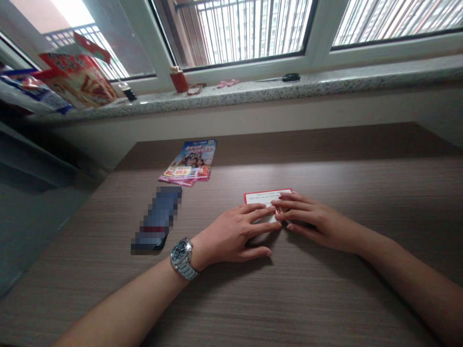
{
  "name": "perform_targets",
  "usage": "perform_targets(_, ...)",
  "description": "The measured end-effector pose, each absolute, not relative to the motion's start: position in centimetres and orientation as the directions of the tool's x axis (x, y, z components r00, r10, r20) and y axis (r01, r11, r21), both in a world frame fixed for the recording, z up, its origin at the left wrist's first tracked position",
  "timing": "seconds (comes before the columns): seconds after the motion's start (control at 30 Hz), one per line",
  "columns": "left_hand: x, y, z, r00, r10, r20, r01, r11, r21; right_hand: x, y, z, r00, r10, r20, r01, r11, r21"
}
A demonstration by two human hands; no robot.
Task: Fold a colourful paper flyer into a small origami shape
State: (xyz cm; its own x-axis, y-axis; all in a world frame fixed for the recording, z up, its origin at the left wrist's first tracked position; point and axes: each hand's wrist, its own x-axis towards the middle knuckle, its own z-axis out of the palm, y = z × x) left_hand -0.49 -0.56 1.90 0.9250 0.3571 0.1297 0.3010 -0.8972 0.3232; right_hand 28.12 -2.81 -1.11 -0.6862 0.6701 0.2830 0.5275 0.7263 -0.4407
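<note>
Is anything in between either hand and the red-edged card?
Nothing visible is: the fingers of the left hand and the right hand lie over the red-edged card. The flyers and the pixelated dark object are off to the left.

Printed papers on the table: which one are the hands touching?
The red-bordered white card; the colourful flyers lie untouched, off to the left.

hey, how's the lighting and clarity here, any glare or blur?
Head view: daylight washes out parts of the windows; a pale sheen crosses the table; soft shadows lie below the left hand and right hand; the phone is pixelated; the card's small print is unreadable.
</note>
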Motion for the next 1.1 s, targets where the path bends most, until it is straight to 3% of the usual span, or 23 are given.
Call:
perform_targets(0.33,-0.4,-0.7,2.2,0.917,0.379,0.127,0.322,-0.889,0.327,27.4,-3.0,-1.3,-0.629,0.697,0.344,0.556,0.713,-0.428)
perform_targets(0.5,-0.4,-0.7,2.2,0.917,0.383,0.111,0.329,-0.885,0.329,26.4,-3.7,-1.0,-0.477,0.753,0.453,0.625,0.653,-0.428)
perform_targets(1.1,-0.4,-0.9,1.9,0.912,0.389,0.130,0.331,-0.886,0.326,25.3,-3.4,-2.0,-0.393,0.846,0.360,0.697,0.530,-0.483)
